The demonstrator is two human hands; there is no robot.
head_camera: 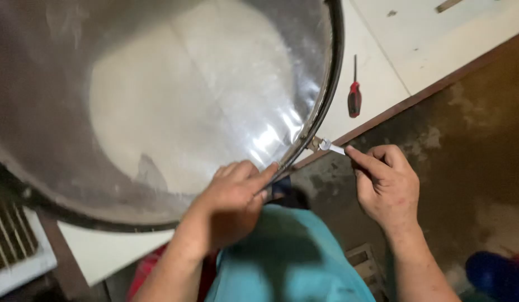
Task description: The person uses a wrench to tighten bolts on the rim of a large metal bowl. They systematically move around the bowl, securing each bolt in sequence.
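Note:
A large shiny metal drum [58, 100] lies open toward me, its dark rim [333, 72] curving down to the lower right. My left hand [234, 198] grips the rim at its lower edge, fingers hooked over the lip. My right hand [385, 184] pinches a small silver wrench [330, 146] whose far end sits on a fitting [315, 143] at the outside of the rim.
A red-handled screwdriver [354, 95] lies on the white board [438, 39] behind the drum. A white grille [13, 240] sits at the lower left. Stained brown floor [466, 145] lies to the right, with a blue object [494, 274] at the bottom right corner.

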